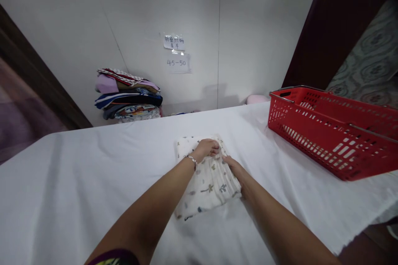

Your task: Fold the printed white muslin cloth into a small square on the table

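A folded white cloth [207, 184] with small printed motifs lies in the middle of the white-covered table [77, 174]. My left hand [205, 148] rests on its far part, fingers curled down and closed on the fabric. My right hand [234, 167] lies along the cloth's right edge, fingers pressed together against the fold. A thin bracelet circles my left wrist.
A red plastic basket [329, 132] with metal handles stands at the table's right. A stack of folded clothes [129, 95] sits at the far edge by the wall. Two paper notes [175, 54] hang on the wall. A pink object [256, 98] peeks behind the table.
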Tool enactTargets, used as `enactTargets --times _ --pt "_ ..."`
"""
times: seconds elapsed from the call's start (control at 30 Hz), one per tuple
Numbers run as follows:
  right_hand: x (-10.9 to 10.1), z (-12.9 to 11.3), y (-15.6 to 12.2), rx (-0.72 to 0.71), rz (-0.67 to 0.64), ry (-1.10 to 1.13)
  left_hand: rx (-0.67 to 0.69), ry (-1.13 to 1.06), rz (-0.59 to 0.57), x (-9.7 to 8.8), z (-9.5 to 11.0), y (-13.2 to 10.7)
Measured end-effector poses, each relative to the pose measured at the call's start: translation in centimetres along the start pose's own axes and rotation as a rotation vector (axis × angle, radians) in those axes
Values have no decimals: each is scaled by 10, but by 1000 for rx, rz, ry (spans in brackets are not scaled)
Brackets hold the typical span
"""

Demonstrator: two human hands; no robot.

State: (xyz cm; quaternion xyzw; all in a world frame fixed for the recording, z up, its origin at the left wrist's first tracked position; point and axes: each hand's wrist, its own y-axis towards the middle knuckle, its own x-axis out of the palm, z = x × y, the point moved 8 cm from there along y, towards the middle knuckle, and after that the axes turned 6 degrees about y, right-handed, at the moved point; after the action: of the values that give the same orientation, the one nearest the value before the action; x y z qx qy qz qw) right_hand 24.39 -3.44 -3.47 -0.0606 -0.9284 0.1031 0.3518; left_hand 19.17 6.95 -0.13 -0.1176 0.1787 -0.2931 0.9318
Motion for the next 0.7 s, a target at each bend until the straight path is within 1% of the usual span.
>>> enactTargets --times 0.1,0.17,0.23,0.27,0.33,0.37,0.4,0.47,0.53,0.6,0.7 --pt "5 -6 -6 2 -32 -2 98 38 50 -21 5 -18" --pt "3 -5 -9 70 -14 -16 166 70 120 -44 4 -33" --pt "-2 -2 -10 148 22 -43 251 149 247 -73 -2 -52" --pt "-5 -1 -10 182 46 -64 310 228 344 -89 -5 -62" --pt "-10 -2 -8 220 89 -129 361 348 504 -115 -19 -82" --pt "-12 -4 -6 214 105 -177 356 380 549 -124 -30 -89" --pt "-13 -8 -2 194 121 -238 335 385 567 -129 -41 -94" --pt "-15 -21 8 135 154 -370 281 354 556 -131 -63 -98" --pt "-18 -34 22 85 194 -470 228 295 511 -123 -79 -99" --pt "-21 -46 40 56 228 -522 175 247 480 -113 -88 -98" --pt "-24 -59 66 1 280 -592 125 230 500 -102 -89 -98"
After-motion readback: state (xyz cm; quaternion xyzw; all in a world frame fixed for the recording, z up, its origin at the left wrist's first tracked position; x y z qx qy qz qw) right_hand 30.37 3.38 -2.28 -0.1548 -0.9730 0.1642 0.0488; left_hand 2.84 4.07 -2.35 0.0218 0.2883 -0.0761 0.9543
